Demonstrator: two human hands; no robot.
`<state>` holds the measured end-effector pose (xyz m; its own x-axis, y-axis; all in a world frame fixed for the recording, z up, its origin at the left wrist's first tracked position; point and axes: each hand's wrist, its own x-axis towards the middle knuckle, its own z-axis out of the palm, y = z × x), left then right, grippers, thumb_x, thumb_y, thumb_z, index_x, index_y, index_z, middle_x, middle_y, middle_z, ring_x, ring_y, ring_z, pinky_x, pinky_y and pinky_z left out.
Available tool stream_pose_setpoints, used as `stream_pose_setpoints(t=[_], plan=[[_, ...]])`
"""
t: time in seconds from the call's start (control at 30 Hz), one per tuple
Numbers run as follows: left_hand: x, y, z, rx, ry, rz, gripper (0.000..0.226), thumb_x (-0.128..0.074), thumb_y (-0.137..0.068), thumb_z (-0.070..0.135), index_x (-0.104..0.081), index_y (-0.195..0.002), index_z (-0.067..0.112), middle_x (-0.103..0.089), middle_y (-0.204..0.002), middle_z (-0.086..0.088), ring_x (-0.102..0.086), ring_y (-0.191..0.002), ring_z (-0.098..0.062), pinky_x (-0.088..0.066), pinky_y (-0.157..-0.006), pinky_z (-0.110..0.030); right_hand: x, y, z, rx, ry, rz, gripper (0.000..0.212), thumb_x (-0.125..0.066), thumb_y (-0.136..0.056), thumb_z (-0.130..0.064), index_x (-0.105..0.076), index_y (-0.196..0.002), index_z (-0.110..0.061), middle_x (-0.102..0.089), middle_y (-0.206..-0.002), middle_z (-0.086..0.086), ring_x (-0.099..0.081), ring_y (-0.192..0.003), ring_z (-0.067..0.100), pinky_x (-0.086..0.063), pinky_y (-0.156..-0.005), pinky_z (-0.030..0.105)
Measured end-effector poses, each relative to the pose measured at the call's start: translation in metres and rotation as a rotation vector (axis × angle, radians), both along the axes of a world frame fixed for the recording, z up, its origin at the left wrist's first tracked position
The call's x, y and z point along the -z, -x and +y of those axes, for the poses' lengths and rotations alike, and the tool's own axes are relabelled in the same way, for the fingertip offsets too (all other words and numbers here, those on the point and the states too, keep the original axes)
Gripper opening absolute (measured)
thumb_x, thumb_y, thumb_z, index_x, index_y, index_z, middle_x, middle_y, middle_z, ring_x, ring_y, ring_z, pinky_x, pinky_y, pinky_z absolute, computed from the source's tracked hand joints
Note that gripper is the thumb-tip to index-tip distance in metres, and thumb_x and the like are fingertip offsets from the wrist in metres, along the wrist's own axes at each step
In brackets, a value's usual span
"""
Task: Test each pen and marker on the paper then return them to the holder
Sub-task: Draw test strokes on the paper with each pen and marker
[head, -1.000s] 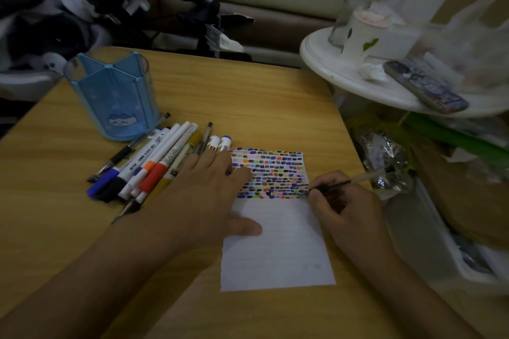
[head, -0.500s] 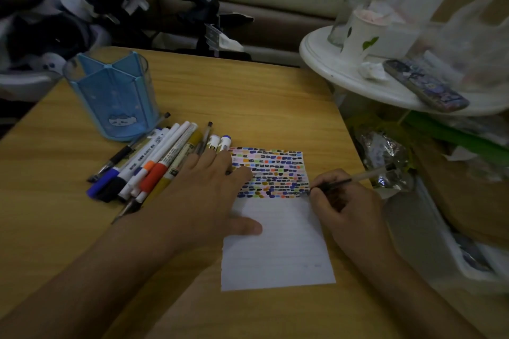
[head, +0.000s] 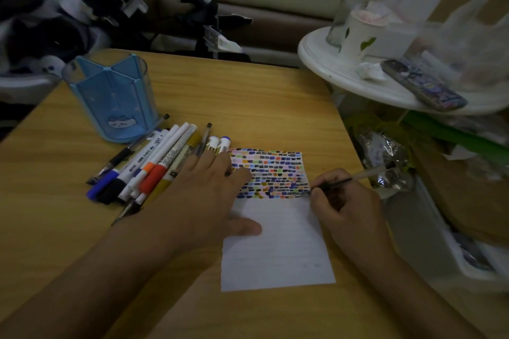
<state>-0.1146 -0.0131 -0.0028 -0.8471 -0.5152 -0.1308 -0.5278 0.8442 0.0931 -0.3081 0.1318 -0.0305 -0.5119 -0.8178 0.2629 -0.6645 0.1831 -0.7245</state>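
Head view showed the right hand [head: 348,201] pinching a light, stiff pen [head: 338,182] near its tip; left hand [head: 205,195] flat, steadying flimsy paper [head: 278,250].

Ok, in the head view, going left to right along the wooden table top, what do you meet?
Blue pen holder → pile of pens and markers → left hand pressing flat on the paper → paper with colored test marks → right hand holding a pen at the paper's right edge.
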Motion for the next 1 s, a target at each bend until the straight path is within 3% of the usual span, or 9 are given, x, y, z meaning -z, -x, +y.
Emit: stream_pose_setpoints(t=[0.33,0.5,0.57,0.67,0.77,0.93,1.0], plan=[[-0.001,0.0,0.001,-0.005,-0.015,-0.009,0.087,-0.035,-0.075,0.087,-0.024,-0.147,0.038,-0.033,-0.127,0.006,-0.028,-0.12,-0.016,-0.026,-0.106,-0.035,-0.001,0.0,0.001,0.0,0.026,-0.014,0.013,-0.068,-0.092,-0.019,-0.066,-0.088,-0.032,-0.068,-0.076,-0.017,-0.065,-0.069,0.004,-0.048,-0.053,0.017],[-0.001,-0.007,0.005,0.006,0.026,-0.026,0.103,-0.007,-0.063,0.092,-0.02,-0.149,0.037,-0.034,-0.128,0.004,-0.028,-0.121,-0.018,-0.026,-0.106,-0.037,-0.012,-0.005,0.002,-0.002,0.05,-0.031,0.019,-0.068,-0.092,-0.02,-0.067,-0.096,-0.038,-0.07,-0.08,-0.02,-0.067,-0.076,-0.001,-0.055,-0.062,0.026],[0.0,-0.01,0.006,-0.024,-0.008,0.025,0.092,-0.015,-0.074,0.089,-0.018,-0.15,0.037,-0.035,-0.13,0.004,-0.029,-0.123,-0.018,-0.027,-0.105,-0.037,-0.017,-0.012,0.001,-0.018,0.052,-0.115,0.019,-0.067,-0.093,-0.019,-0.067,-0.096,-0.038,-0.071,-0.081,-0.017,-0.068,-0.074,0.003,-0.057,-0.063,0.028],[-0.005,-0.017,0.007,-0.063,-0.036,0.247,0.053,-0.041,-0.099,0.05,-0.029,-0.147,0.03,-0.041,-0.129,0.003,-0.035,-0.123,-0.02,-0.031,-0.1,-0.034,-0.028,-0.027,0.002,-0.067,0.11,-0.339,0.014,-0.059,-0.098,-0.016,-0.069,-0.096,-0.027,-0.072,-0.08,-0.007,-0.068,-0.069,0.01,-0.052,-0.058,0.023],[-0.014,-0.03,0.006,-0.065,-0.092,0.403,0.029,-0.043,-0.1,0.017,-0.048,-0.128,0.025,-0.045,-0.107,0.004,-0.041,-0.099,-0.013,-0.033,-0.083,-0.029,-0.039,-0.047,0.003,-0.087,0.156,-0.524,0.01,-0.058,-0.099,-0.01,-0.064,-0.096,-0.018,-0.074,-0.078,0.002,-0.07,-0.069,0.018,-0.052,-0.057,0.027],[-0.021,-0.055,0.012,-0.097,-0.179,0.385,0.044,-0.04,-0.1,0.004,-0.049,-0.136,0.027,-0.046,-0.113,0.007,-0.046,-0.097,-0.005,-0.035,-0.08,-0.01,-0.058,-0.073,-0.002,-0.184,0.166,-0.575,0.004,-0.064,-0.095,-0.009,-0.064,-0.095,-0.013,-0.074,-0.076,0.005,-0.072,-0.071,0.018,-0.056,-0.061,0.027],[-0.024,-0.064,0.019,-0.118,-0.255,0.424,0.047,-0.042,-0.1,0.003,-0.049,-0.136,0.033,-0.046,-0.107,0.01,-0.05,-0.09,-0.004,-0.039,-0.076,-0.012,-0.065,-0.08,-0.002,-0.212,0.181,-0.613,0.005,-0.064,-0.094,-0.006,-0.065,-0.097,-0.01,-0.073,-0.072,0.004,-0.071,-0.069,0.015,-0.055,-0.06,0.025]])
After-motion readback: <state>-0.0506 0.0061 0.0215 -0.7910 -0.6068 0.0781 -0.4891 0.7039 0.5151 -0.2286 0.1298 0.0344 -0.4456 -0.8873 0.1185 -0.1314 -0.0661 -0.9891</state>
